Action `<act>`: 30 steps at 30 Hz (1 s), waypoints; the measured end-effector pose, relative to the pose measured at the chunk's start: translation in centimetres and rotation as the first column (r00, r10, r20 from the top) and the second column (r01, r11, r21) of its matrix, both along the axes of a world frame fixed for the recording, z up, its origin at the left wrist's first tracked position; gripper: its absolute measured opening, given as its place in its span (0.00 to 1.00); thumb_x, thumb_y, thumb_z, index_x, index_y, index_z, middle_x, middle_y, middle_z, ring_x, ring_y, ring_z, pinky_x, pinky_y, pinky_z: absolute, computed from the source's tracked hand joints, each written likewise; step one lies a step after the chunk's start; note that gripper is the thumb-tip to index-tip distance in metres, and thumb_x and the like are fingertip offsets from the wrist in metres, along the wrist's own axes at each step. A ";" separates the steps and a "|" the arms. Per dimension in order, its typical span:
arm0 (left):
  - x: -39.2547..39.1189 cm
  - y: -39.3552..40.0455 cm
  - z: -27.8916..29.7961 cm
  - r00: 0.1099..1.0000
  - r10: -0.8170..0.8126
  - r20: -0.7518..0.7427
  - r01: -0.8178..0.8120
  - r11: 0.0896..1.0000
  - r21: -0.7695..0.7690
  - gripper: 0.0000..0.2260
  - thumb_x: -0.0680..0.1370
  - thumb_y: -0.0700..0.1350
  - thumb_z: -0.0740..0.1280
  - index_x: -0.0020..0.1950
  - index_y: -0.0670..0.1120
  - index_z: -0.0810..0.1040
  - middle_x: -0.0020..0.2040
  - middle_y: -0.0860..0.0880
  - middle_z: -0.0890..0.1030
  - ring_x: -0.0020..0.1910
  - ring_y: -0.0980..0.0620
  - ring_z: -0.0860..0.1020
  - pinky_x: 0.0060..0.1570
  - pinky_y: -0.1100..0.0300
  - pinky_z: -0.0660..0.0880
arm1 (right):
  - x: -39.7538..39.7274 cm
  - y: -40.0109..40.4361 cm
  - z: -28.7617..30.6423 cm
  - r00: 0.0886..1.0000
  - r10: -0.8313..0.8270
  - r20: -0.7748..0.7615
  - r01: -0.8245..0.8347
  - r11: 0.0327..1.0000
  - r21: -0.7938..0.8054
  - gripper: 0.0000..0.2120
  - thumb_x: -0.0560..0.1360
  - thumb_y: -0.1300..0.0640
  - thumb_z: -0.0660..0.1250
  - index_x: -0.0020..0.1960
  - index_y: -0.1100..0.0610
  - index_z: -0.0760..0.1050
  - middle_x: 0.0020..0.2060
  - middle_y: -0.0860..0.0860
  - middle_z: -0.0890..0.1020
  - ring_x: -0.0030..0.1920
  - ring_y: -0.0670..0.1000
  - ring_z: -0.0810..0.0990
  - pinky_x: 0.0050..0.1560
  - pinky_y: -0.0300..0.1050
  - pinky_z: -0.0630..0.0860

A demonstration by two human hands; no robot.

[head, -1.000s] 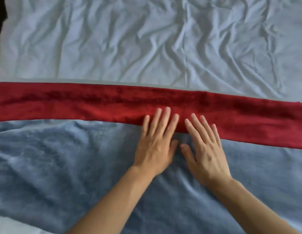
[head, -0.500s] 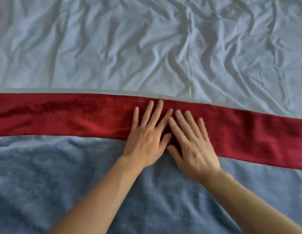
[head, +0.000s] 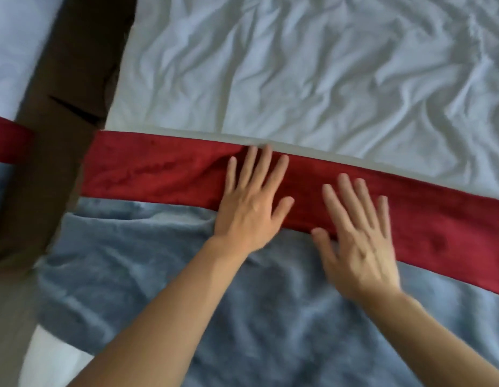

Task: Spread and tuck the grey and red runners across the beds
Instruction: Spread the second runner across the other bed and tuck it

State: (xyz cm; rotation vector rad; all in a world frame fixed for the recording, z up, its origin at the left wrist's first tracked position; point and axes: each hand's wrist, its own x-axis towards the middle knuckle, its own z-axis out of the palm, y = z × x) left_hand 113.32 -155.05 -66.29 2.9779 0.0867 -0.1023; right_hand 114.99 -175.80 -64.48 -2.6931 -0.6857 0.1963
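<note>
A person's bare forearms are reaching across a grey runner (head: 242,317) that is lying rumpled over the near part of a bed. The left hand (head: 249,208) and the blurred right hand (head: 360,241) are lying flat, fingers spread, gripping nothing, palms near the grey edge and fingers on the red runner (head: 159,174) crossing the bed. Beyond, a creased white sheet (head: 326,74) is stretching away; at left, a brown floor gap (head: 61,93) is separating a second bed (head: 11,46).

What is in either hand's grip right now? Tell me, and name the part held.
Nothing is held. The left hand and right hand lie flat, fingers spread, palms down on the red runner and its near edge.
</note>
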 end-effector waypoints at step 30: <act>-10.9 17.4 0.5 0.897 0.443 0.003 -0.438 0.888 -0.139 0.26 0.79 0.52 0.60 0.77 0.49 0.64 0.79 0.44 0.61 0.79 0.46 0.56 0.76 0.44 0.54 | 3.4 35.0 0.4 0.971 0.236 0.035 -0.238 0.971 0.038 0.13 0.78 0.52 0.61 0.56 0.54 0.80 0.52 0.53 0.81 0.55 0.57 0.76 0.59 0.54 0.69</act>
